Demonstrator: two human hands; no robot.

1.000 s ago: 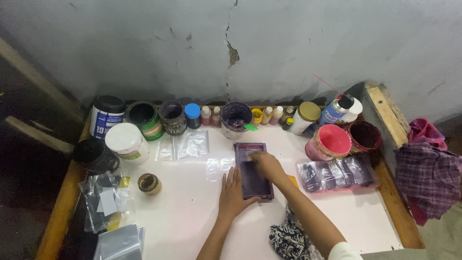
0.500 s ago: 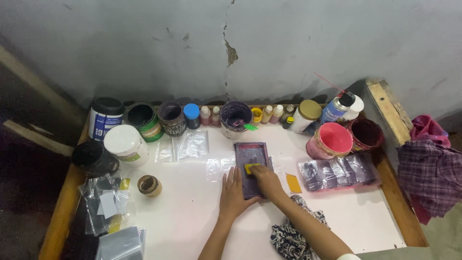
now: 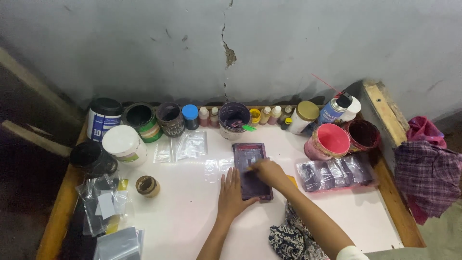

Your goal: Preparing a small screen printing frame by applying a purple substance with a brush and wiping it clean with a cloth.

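Small purple-stained printing frame (image 3: 251,169) lies flat near middle of white surface (image 3: 192,216), just in front of purple paint tub (image 3: 234,120). Left hand (image 3: 231,195) flat beside frame's left edge, fingers spread and released, tips touching frame side. Right hand (image 3: 269,171) rests on top of frame, fingers curled; cannot tell what they grip. Pink tub (image 3: 331,141) and row of small clear bags (image 3: 334,171) to right; patterned cloth (image 3: 291,238) under right forearm
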